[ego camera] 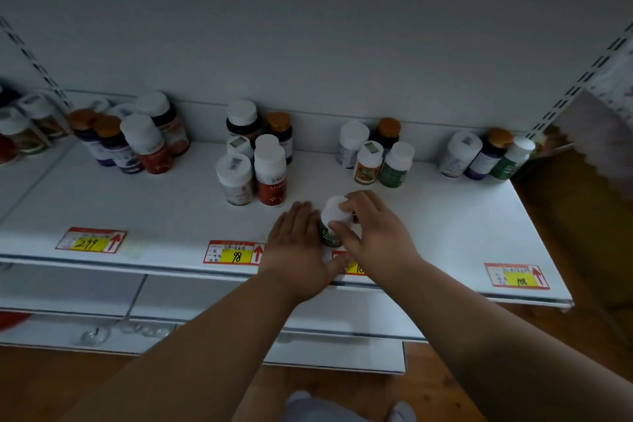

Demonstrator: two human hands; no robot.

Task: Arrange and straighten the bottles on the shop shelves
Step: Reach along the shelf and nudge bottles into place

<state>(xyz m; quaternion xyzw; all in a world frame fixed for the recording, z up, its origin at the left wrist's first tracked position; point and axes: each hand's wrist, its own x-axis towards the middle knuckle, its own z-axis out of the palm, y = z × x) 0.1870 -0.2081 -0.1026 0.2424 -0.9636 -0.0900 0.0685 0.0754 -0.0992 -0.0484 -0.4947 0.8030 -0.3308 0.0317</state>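
Two hands meet on one green bottle (329, 233) near the shelf (171, 216) front edge. From the head view, the right hand (370, 233) pinches its white cap from above; the left hand (298, 243) lies flat-fingered against its left side. Its long axis stands roughly upright, well forward of the nearest cluster (376, 158) behind.

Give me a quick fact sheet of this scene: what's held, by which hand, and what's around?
held item: green bottle with white cap, near shelf front edge
right hand: grips the bottle's cap
left hand: fingers straight, flat against the bottle's side
behind: four bottle clusters along the back
price tags: 299 tag, 98 tag
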